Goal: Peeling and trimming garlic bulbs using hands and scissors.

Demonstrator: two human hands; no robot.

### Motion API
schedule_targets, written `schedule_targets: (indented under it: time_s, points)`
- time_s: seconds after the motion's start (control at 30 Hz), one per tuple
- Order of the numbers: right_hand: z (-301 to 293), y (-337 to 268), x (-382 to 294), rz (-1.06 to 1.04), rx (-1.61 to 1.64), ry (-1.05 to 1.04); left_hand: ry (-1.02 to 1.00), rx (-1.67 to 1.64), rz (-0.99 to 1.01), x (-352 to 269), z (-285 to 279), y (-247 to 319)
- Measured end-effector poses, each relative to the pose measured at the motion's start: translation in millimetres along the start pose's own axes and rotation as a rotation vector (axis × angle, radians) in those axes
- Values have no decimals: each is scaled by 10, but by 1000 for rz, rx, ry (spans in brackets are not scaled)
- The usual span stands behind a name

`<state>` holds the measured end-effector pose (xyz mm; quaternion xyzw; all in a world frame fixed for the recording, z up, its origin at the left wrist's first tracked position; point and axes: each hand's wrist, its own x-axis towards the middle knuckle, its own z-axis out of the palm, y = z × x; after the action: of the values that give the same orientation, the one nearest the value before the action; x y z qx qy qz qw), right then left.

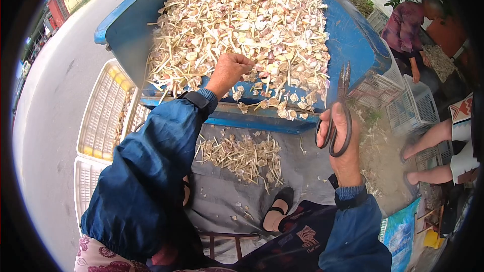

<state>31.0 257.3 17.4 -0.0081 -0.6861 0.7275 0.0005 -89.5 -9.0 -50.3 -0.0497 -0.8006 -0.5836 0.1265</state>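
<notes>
A large heap of garlic bulbs with dry stems and loose cloves (242, 26) fills a blue metal cart bed (351, 34). My left hand (234, 70) is over the heap's near edge, its thumb and fingertips pinched together; whether something small is between them cannot be told. My right hand (342, 139) holds black-handled iron scissors (342, 113) to the right of the heap, blades pointing up and nearly closed. Trimmed garlic bulbs (287, 113) lie along the cart's near lip between my hands. Cut stems and root ends (242, 156) lie on a grey sheet (302, 181) below.
White plastic crates (106, 109) stand at the left, one with garlic in it. More crates (416, 102) are at the right, near a seated person (404, 30) and another person's legs (431, 143). A paved road (56, 83) runs along the left.
</notes>
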Motion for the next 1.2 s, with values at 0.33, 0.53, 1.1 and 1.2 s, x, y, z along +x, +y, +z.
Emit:
schedule_targets:
  time_s: [0.33, 0.53, 1.1, 1.2]
  points:
    - [-131, -41, -39, 25, -3, -103, 109, 575, 464, 369, 822, -905]
    - [-158, -79, -65, 17, -50, -83, 37, 587, 454, 294, 713, -941]
    - [-34, 255, -53, -125, -796, -200, -61, -789, -588, -337, 172, 298]
    - [163, 353, -92, -191, -1032, -229, -161, -918, -620, -550, 221, 400]
